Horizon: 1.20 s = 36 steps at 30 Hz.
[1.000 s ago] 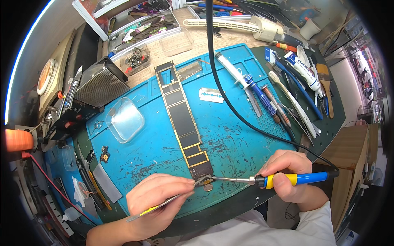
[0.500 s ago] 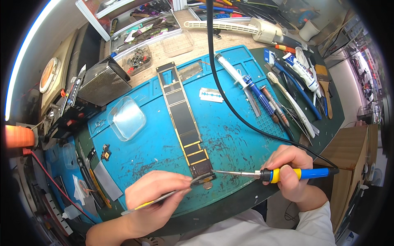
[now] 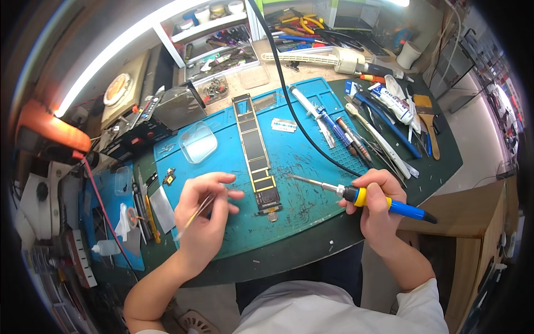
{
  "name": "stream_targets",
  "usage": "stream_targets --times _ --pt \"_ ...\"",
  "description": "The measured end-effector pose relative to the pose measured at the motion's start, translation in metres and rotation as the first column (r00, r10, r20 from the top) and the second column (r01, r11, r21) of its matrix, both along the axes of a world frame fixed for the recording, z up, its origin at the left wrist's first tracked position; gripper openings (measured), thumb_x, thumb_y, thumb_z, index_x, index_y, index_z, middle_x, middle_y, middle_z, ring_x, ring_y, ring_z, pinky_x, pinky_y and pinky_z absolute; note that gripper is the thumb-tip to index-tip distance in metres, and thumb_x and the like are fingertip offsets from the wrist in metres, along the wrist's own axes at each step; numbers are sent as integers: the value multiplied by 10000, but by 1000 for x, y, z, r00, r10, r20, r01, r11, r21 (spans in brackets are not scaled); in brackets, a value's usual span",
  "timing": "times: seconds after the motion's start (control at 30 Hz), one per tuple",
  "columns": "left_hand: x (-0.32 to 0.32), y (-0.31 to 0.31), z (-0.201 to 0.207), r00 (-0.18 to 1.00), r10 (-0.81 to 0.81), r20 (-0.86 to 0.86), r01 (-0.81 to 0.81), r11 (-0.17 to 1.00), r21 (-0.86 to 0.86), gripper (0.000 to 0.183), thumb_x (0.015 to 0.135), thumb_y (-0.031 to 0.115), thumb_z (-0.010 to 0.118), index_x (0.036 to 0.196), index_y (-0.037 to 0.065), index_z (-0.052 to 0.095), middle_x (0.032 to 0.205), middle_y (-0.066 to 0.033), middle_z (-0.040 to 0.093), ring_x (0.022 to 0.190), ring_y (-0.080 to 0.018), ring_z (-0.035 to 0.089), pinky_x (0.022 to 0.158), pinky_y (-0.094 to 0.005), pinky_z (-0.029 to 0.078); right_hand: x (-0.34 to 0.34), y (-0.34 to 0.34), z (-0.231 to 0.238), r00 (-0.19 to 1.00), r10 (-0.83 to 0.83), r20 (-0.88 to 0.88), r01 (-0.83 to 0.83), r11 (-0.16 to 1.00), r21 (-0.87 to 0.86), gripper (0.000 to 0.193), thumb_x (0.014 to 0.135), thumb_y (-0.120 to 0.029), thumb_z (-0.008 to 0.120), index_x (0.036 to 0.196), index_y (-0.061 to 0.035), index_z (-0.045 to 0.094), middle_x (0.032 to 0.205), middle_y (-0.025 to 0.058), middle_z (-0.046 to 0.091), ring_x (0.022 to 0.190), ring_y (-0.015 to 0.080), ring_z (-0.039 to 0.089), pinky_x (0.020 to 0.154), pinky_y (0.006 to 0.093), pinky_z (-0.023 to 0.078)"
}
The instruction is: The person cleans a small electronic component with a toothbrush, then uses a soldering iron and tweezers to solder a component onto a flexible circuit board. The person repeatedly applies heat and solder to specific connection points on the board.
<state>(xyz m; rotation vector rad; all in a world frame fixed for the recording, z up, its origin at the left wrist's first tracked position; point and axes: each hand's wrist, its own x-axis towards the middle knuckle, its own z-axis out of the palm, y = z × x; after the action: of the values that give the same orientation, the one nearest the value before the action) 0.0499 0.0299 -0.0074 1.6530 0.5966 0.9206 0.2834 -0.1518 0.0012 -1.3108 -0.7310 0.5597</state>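
A long, narrow dark circuit board (image 3: pixel 256 146) with gold edges lies on the blue work mat (image 3: pixel 311 192), a small connector piece at its near end. Left of that end is my left hand (image 3: pixel 197 220), closed on a pair of tweezers (image 3: pixel 196 215), fingers partly spread and clear of the board. My right hand (image 3: pixel 378 203) grips a soldering iron (image 3: pixel 347 193) with a blue, yellow and black handle. Its thin metal tip points left and hovers right of the board, apart from it.
A razor blade (image 3: pixel 284 124) and a clear plastic box (image 3: pixel 198 143) lie on the mat. A syringe (image 3: pixel 307 102), brushes and pens lie at right. The black cable (image 3: pixel 303 119) arcs across the mat. An orange-topped device (image 3: pixel 55 131) stands at left.
My left hand has moved left, off the board's near end, with the tweezers turned back in it. The soldering iron's tip has pulled away from the board. The head view has shifted.
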Motion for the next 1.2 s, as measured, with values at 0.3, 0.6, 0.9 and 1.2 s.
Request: stream_targets --times 0.3,0.6,0.9,1.2 --pt "64 -3 32 582 441 -683 191 742 642 637 916 529 819 1173 -17 616 876 -134 693 891 -322 715 792 -422 582 2 -6 -7 994 -105 -32 110 976 187 219 1072 -170 533 1068 13 655 887 111 665 634 166 631 726 378 629" --pt "102 -2 36 308 543 -781 121 792 599 558 840 385 876 1089 -19 583 997 -208 743 976 -359 769 827 -430 628 6 -2 -3 976 -193 -104 214 941 263 270 1078 -190 526 1060 44 659 815 98 642 621 157 626 725 370 624" --pt "46 5 67 314 212 -925 157 950 271 520 785 293 840 1159 -54 737 1098 -239 734 1017 -388 730 930 -468 570 33 -19 -1 954 -270 -131 300 881 367 233 1096 -149 536 1060 36 672 792 68 642 651 128 646 702 329 614" --pt "18 -5 55 598 37 -801 588 659 469 444 832 92 736 1262 -8 687 1201 -170 645 1161 -368 639 1008 -440 546 73 -11 34 931 -362 -34 337 823 457 269 1086 -198 544 1042 37 668 843 75 639 610 140 617 712 355 620"
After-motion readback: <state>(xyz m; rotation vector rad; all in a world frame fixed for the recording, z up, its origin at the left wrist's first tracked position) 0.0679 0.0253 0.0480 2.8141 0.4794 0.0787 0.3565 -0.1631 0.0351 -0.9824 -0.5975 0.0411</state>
